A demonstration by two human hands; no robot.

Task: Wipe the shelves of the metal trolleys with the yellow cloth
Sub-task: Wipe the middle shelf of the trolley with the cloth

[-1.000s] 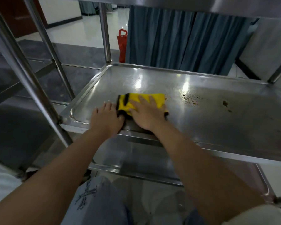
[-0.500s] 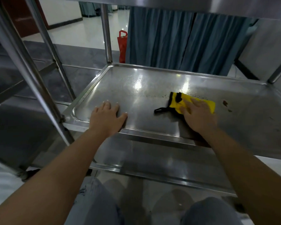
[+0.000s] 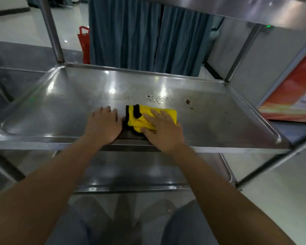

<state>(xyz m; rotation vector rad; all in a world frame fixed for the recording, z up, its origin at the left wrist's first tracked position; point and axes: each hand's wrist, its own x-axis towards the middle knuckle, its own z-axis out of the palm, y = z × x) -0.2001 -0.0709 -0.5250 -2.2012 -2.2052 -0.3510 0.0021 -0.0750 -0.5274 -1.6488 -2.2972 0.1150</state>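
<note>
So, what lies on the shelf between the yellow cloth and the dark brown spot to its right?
In the head view, only bare metal of the shelf lies between the yellow cloth and the dark brown spot. The speckled droplets sit further back.

No legible text, labels, brands or numbers anywhere. Red-orange printed board (image 3: 290,101) at right edge: markings too blurred to read. Red bag (image 3: 84,44) behind trolley: no print discernible. Yellow cloth (image 3: 148,117), steel shelf (image 3: 60,103): unmarked.
</note>
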